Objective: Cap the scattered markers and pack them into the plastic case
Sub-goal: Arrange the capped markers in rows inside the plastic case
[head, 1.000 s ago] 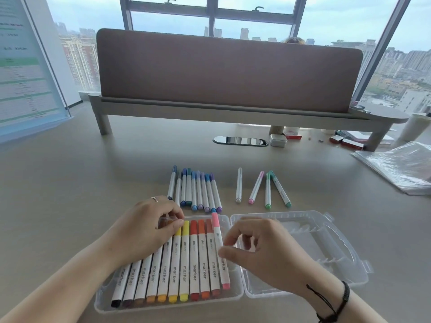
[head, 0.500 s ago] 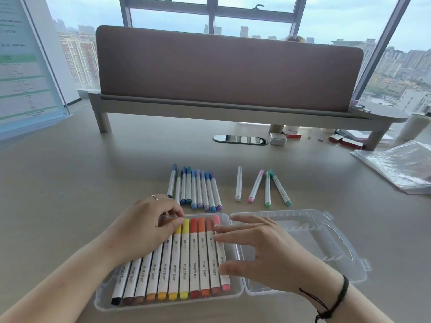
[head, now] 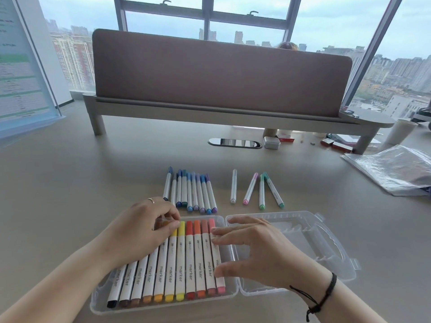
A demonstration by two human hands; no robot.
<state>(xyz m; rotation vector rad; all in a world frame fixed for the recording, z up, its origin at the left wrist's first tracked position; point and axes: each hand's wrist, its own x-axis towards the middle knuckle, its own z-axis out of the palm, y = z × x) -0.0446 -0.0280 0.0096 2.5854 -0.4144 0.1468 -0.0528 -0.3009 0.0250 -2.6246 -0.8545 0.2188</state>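
Observation:
A clear plastic case [head: 303, 231] lies open near the desk's front edge. Its left half holds a row of capped markers [head: 190, 259], running from black to pink. My left hand [head: 137, 231] lies over the row's far left end, fingers curled at the case's far rim with the thumb inside it. My right hand [head: 258, 252] presses straight fingers on the pink marker [head: 220, 285] at the row's right end. Beyond the case lie several capped blue and purple markers [head: 193, 192] side by side. To their right are several loose ones, including white [head: 233, 186], pink [head: 250, 188] and green [head: 261, 191].
The case's lid half on the right holds nothing. A crumpled plastic bag [head: 391, 169] lies at the right edge. A raised shelf with a brown divider [head: 221, 113] crosses the back, with a cable slot [head: 234, 143] and a small box [head: 271, 142] beneath it.
My right hand laid the tilted pink marker flat into the row, then spread its fingers over it. The left hand stayed put.

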